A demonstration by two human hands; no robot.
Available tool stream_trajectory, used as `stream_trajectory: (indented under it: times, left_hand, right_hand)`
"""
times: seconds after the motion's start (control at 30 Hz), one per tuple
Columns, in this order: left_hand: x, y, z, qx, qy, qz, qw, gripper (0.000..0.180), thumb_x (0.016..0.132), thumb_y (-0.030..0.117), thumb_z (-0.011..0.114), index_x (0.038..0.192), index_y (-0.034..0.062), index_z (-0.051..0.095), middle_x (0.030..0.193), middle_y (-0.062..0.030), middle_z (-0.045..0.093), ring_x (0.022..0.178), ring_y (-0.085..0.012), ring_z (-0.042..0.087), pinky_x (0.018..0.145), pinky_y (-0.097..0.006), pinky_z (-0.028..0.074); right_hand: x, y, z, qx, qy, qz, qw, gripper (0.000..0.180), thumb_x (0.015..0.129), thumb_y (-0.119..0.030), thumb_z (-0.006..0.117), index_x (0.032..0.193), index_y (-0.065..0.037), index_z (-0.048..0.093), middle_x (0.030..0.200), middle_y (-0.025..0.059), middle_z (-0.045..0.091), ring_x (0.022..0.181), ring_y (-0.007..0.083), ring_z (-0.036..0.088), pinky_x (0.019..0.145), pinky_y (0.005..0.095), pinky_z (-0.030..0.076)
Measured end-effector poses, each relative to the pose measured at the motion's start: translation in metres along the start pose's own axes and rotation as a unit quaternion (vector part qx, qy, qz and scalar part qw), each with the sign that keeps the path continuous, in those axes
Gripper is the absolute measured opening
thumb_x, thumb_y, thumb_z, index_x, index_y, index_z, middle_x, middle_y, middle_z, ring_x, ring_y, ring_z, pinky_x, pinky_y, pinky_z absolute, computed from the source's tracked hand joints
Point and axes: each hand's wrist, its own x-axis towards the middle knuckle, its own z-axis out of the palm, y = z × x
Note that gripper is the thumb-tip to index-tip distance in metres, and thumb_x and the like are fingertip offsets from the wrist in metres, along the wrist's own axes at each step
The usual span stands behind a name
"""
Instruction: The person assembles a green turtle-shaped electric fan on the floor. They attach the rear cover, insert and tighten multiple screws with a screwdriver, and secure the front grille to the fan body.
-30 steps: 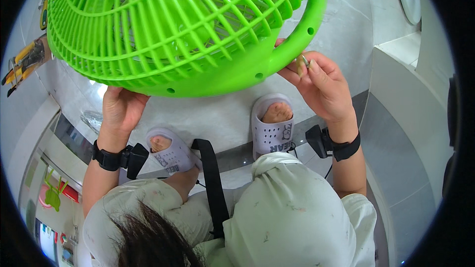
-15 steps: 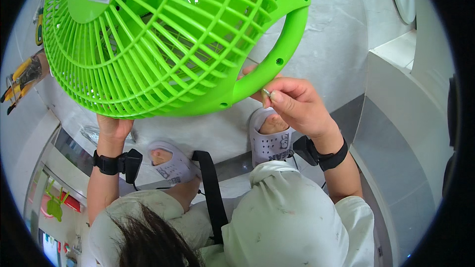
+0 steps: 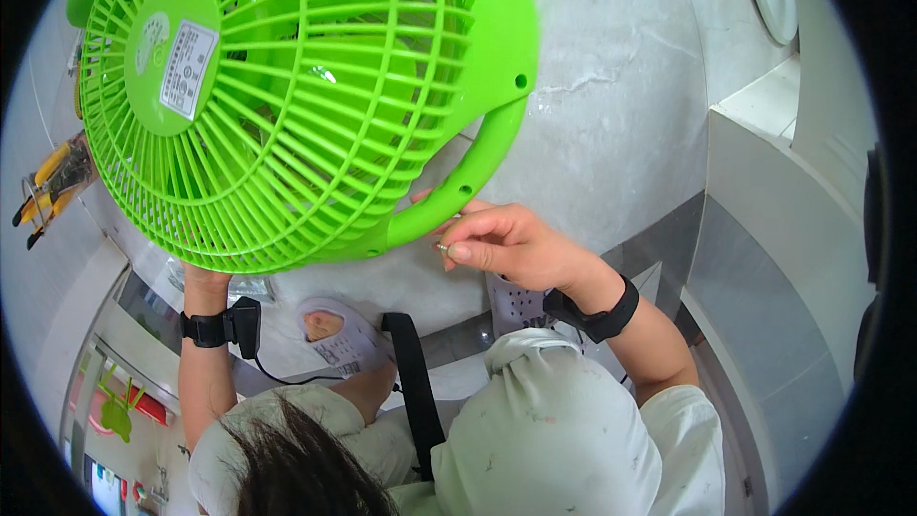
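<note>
A bright green plastic fan (image 3: 287,105) with a round grille fills the upper left, its back with a white label facing me. My left hand (image 3: 203,279) holds the fan from below at its lower edge, mostly hidden behind the grille. My right hand (image 3: 506,244) sits against the fan's green stand arm, its fingertips pinched on a small metal screw (image 3: 443,247). Both wrists wear black bands.
A pale marbled floor (image 3: 621,105) lies below. My feet in white perforated clogs (image 3: 334,334) stand on it. Yellow-handled pliers (image 3: 43,186) lie at the far left. A white ledge (image 3: 764,172) runs along the right, and a black strap crosses my chest.
The fan has tilted further, its back now turned toward me and it sits higher and more to the left. My right hand has moved left along the stand arm.
</note>
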Motion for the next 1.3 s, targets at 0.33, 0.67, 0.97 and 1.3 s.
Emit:
stream_trajectory:
  times: [0.33,0.67,0.97,1.3]
  left_hand:
    - [0.008,0.047,-0.015,0.058,0.006,0.042,0.997,0.046,0.091,0.036,0.054,0.126,0.0059,0.053,0.119,-0.0109,0.061,0.104,-0.026,0.061,0.091,-0.042,0.049]
    - [0.016,0.09,-0.02,0.099,0.005,0.084,0.992,0.047,0.091,0.037,0.053,0.126,0.0057,0.053,0.119,-0.0108,0.061,0.104,-0.0257,0.06,0.091,-0.042,0.049]
    - [0.027,0.114,-0.012,0.129,0.014,0.079,0.988,0.048,0.092,0.039,0.052,0.126,0.0056,0.052,0.119,-0.0107,0.06,0.105,-0.0254,0.06,0.091,-0.042,0.049]
    - [0.028,0.111,-0.013,0.124,0.024,0.076,0.989,0.049,0.092,0.04,0.051,0.127,0.0054,0.052,0.12,-0.0105,0.06,0.105,-0.0251,0.06,0.09,-0.042,0.048]
  right_hand:
    - [-0.015,-0.046,-0.043,-0.144,0.114,-0.026,0.983,0.018,0.094,-0.015,0.054,0.09,0.0,0.062,0.089,0.0038,0.063,0.084,0.0113,0.057,0.078,0.026,0.046]
    - [0.03,-0.096,-0.045,-0.193,0.14,-0.076,0.968,0.02,0.095,-0.019,0.054,0.089,-0.001,0.061,0.08,-0.0004,0.06,0.071,0.0071,0.052,0.067,0.0229,0.046]
    - [0.023,-0.07,-0.027,-0.169,0.124,-0.038,0.977,0.018,0.092,-0.017,0.058,0.09,0.0,0.064,0.076,0.0024,0.062,0.066,0.0078,0.053,0.061,0.0238,0.046]
    - [0.04,-0.081,-0.021,-0.287,0.174,-0.085,0.938,0.017,0.088,-0.016,0.062,0.087,0.001,0.064,0.067,0.0084,0.06,0.057,0.0137,0.052,0.054,0.0275,0.042]
